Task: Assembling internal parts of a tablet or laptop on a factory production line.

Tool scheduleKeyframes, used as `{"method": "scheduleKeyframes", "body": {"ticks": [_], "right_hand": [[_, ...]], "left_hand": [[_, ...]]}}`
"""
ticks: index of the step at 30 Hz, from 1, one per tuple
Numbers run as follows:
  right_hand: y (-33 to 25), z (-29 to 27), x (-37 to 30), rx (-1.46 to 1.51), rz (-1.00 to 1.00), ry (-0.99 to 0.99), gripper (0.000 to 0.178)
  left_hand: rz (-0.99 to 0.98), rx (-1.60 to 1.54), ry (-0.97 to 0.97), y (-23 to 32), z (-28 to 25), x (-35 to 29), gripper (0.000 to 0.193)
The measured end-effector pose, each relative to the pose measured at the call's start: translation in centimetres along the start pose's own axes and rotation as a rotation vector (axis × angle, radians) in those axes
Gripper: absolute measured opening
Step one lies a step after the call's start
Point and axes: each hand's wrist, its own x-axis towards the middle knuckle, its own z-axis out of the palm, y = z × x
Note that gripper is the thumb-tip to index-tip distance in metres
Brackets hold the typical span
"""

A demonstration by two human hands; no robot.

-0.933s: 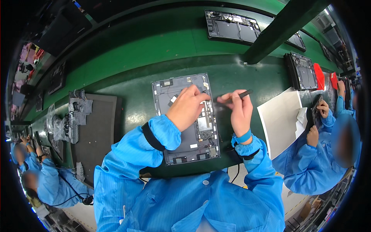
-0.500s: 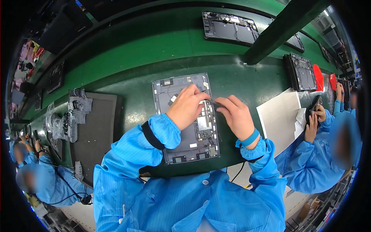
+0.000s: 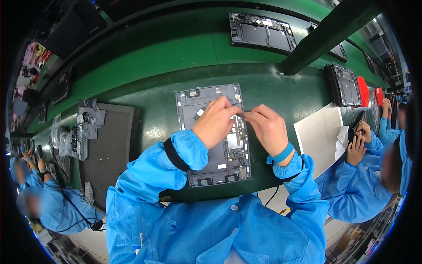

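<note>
An open laptop base point(image 3: 214, 155), dark grey with its circuit board bared, lies on the green bench in front of me. Over its upper right part my left hand point(image 3: 215, 121) is bent in a pinch, thumb and forefinger at the board's edge. What those fingertips hold is too small to make out. My right hand point(image 3: 269, 132) comes in from the right, its fingers closed on a thin dark strip point(image 3: 240, 115) whose kind I cannot tell. The fingertips of both hands nearly meet there. The left hand covers part of the base.
Left, a dark foam board point(image 3: 107, 154) bears a stack of grey parts point(image 3: 90, 123). Right lies a white sheet point(image 3: 318, 136), near a co-worker's hands point(image 3: 357, 147). Other laptop bases point(image 3: 263, 33) rest beyond, beside a slanted green post point(image 3: 323, 42).
My right hand has shifted slightly left and up, its fingertips closing in on those of my left hand. The laptop base appears slightly further right in the picture.
</note>
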Motion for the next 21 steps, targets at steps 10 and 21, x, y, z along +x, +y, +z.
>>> {"method": "scheduleKeyframes", "body": {"ticks": [10,21], "right_hand": [[-0.3,0.2,0.3,-0.222,-0.241,-0.041,0.016],[-1.4,1.1,-5.4,0.393,0.404,-0.131,0.044]], "left_hand": [[-0.007,0.031,-0.02,-0.3,0.2,0.0,0.031],[-0.357,0.236,0.271,-2.5,-4.0,-11.3,0.03]]}}
